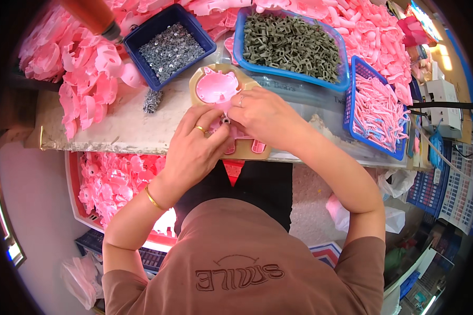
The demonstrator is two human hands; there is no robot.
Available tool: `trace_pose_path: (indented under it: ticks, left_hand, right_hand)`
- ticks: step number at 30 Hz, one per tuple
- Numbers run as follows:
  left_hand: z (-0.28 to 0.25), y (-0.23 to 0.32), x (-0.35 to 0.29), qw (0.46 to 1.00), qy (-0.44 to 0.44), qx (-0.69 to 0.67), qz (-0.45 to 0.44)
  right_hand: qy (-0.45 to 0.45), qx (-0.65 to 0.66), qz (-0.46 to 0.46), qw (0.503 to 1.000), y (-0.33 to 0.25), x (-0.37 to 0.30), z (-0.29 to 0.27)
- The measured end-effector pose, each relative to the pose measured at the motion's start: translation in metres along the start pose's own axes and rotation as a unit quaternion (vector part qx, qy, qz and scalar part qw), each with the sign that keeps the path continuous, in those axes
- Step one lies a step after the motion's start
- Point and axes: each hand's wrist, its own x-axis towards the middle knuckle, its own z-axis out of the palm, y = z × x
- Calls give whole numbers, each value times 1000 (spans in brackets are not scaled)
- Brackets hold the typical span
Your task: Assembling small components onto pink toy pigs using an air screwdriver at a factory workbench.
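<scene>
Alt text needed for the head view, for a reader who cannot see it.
Left hand and right hand meet over a pink plastic piece on a tan jig, pinching a small grey part. Blue trays of screws and grey clips sit behind.

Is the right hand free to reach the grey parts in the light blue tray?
Probably yes: the right hand lies just below the light blue tray, whose grey parts sit uncovered, though its fingers are busy on the pink piece.

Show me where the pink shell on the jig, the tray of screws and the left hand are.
pink shell [216,86], head view, middle of its round face
tray of screws [142,35], head view, left blue rim
left hand [194,144], head view, back of the hand
</scene>
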Motion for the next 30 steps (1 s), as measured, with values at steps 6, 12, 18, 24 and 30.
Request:
trace_pose_path:
  ticks: [6, 12, 18, 24, 30]
  left_hand:
    - [-1, 7, 2, 1000, 7, 26, -15]
    - [2, 4, 1, 999, -13, 38, -5]
    - [-1, 1, -1, 999, -13, 32, 4]
    - [-1, 3, -4, 1000, -17, 23, 0]
    - [3, 4, -6, 1000, -5, 17, -9]
  right_hand:
    - [-3, -11, 1, 1000, -1, 0, 2]
    - [-43, -17, 16, 999, 4, 4, 3]
    - [97, 13, 73, 993, -9, -17, -1]
    - [82, 30, 212, 973, -15, -39, -17]
    - [93, -37, 139, 985, -15, -36, -12]
